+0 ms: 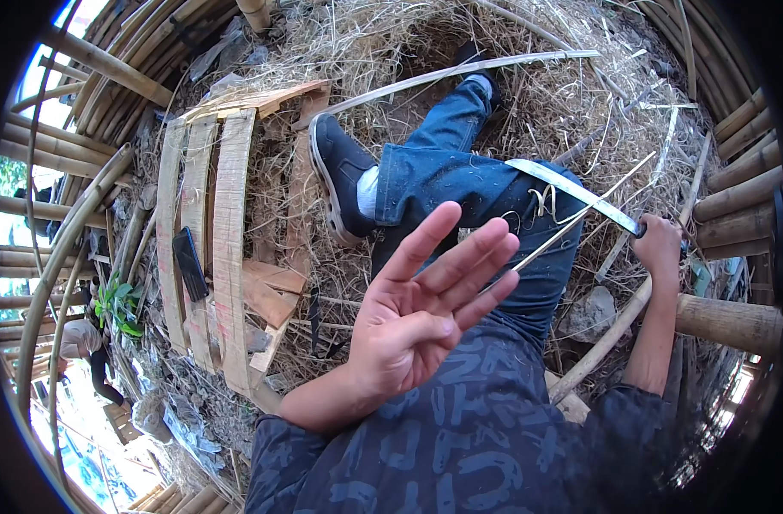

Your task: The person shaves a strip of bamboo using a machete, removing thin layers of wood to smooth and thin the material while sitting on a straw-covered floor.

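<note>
My left hand [413, 321] is raised in front of my torso, palm showing. Its fingers are stretched out and the thumb is folded across the palm; I see nothing held in it. At the right, my right hand [657, 244] is closed around the dark handle of a machete [571, 187]. The long, slightly curved blade points left over my knee. A thin bamboo strip [580, 214] slants across the blade, its lower end near the left fingers; I cannot tell whether they touch. Curled shavings [541, 201] cling to my jeans.
A wooden slatted crate [233, 248] at the left bears a dark phone [190, 264]. A long split bamboo strip [460, 73] lies beyond my shoe. Fibre shavings [357, 51] cover the ground. Bamboo poles [730, 321] wall both sides. Another person [83, 343] is at far left.
</note>
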